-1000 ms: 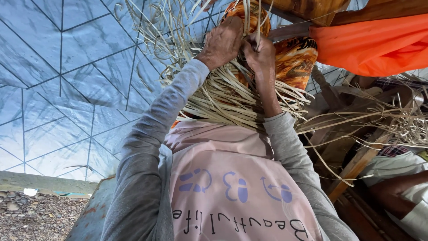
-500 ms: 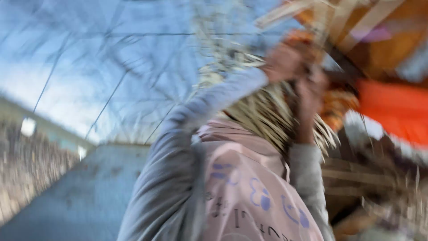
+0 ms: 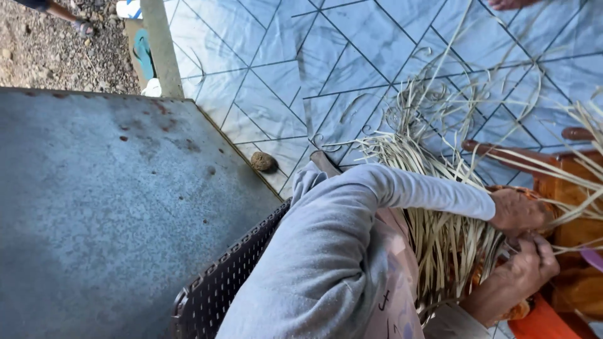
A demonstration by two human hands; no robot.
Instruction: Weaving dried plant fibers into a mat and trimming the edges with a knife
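Hands both on straw bundle [image 3: 440, 232], which lies across the lap, just right of the grey sleeve [image 3: 352, 213]. Left hand [image 3: 518, 211] grip closed over strands at the bundle's top edge. Right hand [image 3: 524, 273] just below it, fingers pinching strands. Small brown lump [image 3: 262, 161] on tiled floor [image 3: 264, 81], left of bundle.

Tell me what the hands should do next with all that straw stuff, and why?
Probably pull one loose strip snug. The left hand and the right hand both pinch pale straw strips close together on the lap, while long ends trail loose over the tiled floor, so the work looks unfinished and slack.
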